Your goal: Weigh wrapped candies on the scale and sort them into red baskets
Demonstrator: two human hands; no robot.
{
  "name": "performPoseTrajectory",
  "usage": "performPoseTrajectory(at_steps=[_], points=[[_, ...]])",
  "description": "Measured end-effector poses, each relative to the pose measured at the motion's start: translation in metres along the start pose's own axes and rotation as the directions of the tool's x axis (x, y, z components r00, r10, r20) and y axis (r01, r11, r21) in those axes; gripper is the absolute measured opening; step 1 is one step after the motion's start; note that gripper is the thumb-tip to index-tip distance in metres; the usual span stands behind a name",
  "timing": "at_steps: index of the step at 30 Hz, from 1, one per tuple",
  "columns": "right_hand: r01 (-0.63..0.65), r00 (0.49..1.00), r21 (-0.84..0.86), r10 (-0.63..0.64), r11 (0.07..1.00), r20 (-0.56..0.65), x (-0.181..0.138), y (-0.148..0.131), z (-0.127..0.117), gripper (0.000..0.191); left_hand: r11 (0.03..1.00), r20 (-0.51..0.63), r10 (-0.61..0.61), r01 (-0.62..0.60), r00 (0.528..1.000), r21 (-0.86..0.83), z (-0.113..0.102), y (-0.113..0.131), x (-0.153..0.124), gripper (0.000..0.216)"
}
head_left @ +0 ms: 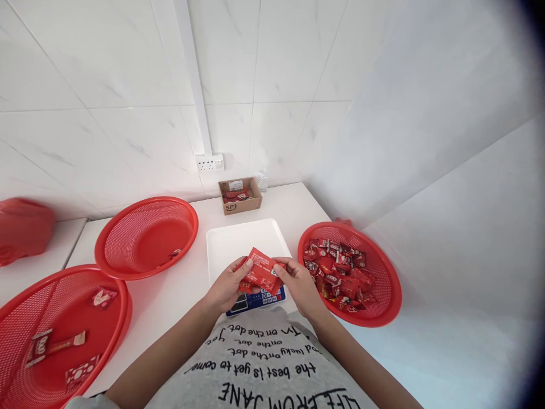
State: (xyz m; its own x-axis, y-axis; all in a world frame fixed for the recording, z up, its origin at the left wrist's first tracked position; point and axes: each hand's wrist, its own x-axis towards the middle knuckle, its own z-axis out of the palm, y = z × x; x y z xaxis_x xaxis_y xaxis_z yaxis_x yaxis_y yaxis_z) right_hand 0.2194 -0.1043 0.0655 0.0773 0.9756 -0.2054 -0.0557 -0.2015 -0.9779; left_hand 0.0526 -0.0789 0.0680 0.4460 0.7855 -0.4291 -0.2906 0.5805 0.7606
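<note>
Red packet (261,271) pinched by left hand (225,289), right hand (300,287) over scale (242,241); full basket (361,321) beside.

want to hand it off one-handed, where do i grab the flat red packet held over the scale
Probably pinch the flat red foil packet by its free far long edge, coming from above the white scale. It is thin and flat, and the left hand and right hand cover its short ends.
</note>
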Motion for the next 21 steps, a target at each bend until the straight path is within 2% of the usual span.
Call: performPoseTrajectory(at_steps=[6,11,17,21], points=[[-0.057,0.998,0.106,0.060,0.993,-0.026,-0.002,-0.006,0.001,0.036,0.999,0.023,-0.038,0.037,0.999,0.019,0.000,0.002,-0.001,0.036],[-0.097,0.995,0.180,0.096,0.979,0.013,-0.002,-0.010,0.002,0.039,0.999,-0.033,-0.033,0.032,0.999,-0.011,0.003,0.002,-0.001,0.035],[-0.075,0.986,0.012,0.072,0.997,0.153,-0.003,-0.002,0.005,0.035,1.000,-0.059,0.003,-0.004,0.998,-0.018,0.006,0.006,-0.003,0.033],[-0.062,0.988,-0.043,0.068,0.997,0.138,-0.004,0.004,0.006,0.035,1.000,-0.059,-0.009,0.008,0.998,-0.014,0.006,0.006,-0.002,0.035]])
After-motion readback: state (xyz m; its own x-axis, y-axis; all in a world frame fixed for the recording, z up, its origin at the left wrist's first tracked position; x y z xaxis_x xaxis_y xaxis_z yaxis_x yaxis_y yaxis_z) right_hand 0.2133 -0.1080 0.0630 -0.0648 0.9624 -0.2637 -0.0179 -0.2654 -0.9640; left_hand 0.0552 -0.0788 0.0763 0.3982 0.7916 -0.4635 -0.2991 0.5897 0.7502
